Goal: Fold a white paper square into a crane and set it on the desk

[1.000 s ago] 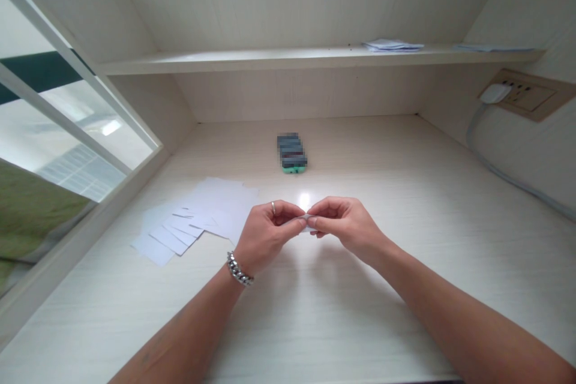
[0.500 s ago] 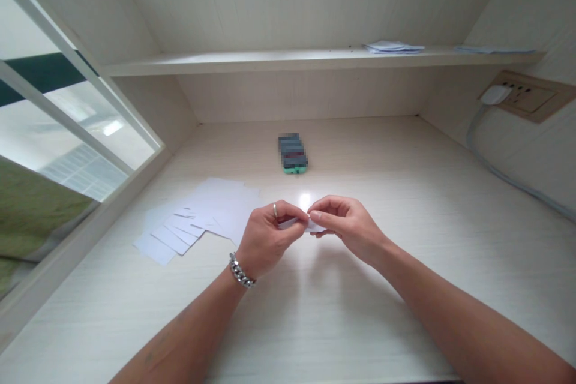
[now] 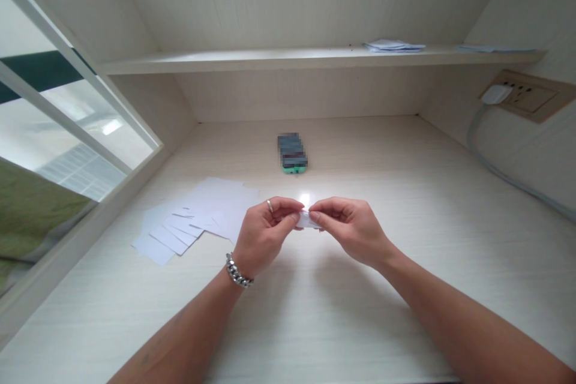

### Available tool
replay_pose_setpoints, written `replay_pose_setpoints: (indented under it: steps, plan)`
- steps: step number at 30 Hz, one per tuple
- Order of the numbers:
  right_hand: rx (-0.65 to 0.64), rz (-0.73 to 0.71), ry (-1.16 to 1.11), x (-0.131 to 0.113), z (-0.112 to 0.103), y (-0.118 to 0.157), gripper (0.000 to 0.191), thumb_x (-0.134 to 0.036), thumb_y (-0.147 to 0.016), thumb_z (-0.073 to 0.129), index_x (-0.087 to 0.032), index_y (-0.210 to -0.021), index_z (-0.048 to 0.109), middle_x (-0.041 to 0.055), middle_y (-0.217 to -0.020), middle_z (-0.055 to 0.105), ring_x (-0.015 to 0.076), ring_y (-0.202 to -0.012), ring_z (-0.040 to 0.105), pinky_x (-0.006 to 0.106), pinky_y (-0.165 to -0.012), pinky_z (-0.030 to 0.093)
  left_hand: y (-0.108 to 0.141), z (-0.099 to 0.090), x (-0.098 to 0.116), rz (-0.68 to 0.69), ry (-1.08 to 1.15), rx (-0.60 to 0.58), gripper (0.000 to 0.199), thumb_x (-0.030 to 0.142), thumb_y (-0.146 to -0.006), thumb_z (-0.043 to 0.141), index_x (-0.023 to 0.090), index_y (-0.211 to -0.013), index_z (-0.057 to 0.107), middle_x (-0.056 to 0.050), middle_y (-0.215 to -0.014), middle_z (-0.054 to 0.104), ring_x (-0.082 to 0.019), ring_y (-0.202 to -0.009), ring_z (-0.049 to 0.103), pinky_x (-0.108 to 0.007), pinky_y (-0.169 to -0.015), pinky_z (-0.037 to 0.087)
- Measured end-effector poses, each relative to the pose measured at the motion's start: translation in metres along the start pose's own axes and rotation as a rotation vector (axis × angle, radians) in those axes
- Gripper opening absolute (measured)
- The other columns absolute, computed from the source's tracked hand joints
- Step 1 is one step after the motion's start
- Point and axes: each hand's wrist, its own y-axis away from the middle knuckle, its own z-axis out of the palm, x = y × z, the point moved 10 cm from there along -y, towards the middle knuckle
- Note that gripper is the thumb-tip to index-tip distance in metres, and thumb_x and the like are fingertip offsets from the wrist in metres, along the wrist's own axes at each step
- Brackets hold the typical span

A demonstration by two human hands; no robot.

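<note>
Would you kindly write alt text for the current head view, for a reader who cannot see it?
The left hand and right hand pinch a small white piece, apparently paper, between them over a pale desk. White sheets lie to the left; a pixelated, green-edged object lies beyond the hands.

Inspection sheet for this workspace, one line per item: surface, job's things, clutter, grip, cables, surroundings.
Surface: pale desk, wood-grain look, glare beyond the hands.
Job's things: small white paper piece, held above the desk.
Clutter: loose white sheets, overlapping, at left; dark object with green edge, pixelated, farther back.
Grip: left hand and right hand both pinch the paper piece.
Cables: grey cable from white plug in wall socket, apart from hands.
Surroundings: shelf behind, folded-looking papers on it.
</note>
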Motion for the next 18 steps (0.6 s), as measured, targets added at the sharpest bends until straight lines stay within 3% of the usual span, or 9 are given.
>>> replay_pose_setpoints:
  steps: [5, 18]
  plan:
    - [0.012, -0.046, 0.052, -0.005, 0.002, 0.002, 0.013, -0.027, -0.084, 0.065, -0.020, -0.088, 0.074, 0.0044, -0.083, 0.074, 0.0188, -0.075, 0.067, 0.030, -0.067, 0.053, 0.001, 0.001, 0.001, 0.046, -0.016, -0.001, 0.021, 0.021, -0.071, 0.078, 0.013, -0.089, 0.070, -0.006, -0.086, 0.075, -0.018, -0.080, 0.071, -0.027, -0.074, 0.060]
    - [-0.009, -0.027, 0.200, -0.012, 0.003, 0.003, 0.015, -0.027, -0.089, 0.059, -0.020, -0.086, 0.071, 0.0013, -0.073, 0.070, 0.0147, -0.066, 0.065, 0.025, -0.062, 0.049, 0.004, -0.005, 0.005, 0.146, -0.138, 0.079, 0.011, 0.020, -0.073, 0.077, 0.015, -0.081, 0.071, -0.003, -0.076, 0.073, -0.015, -0.069, 0.070, -0.023, -0.065, 0.059]
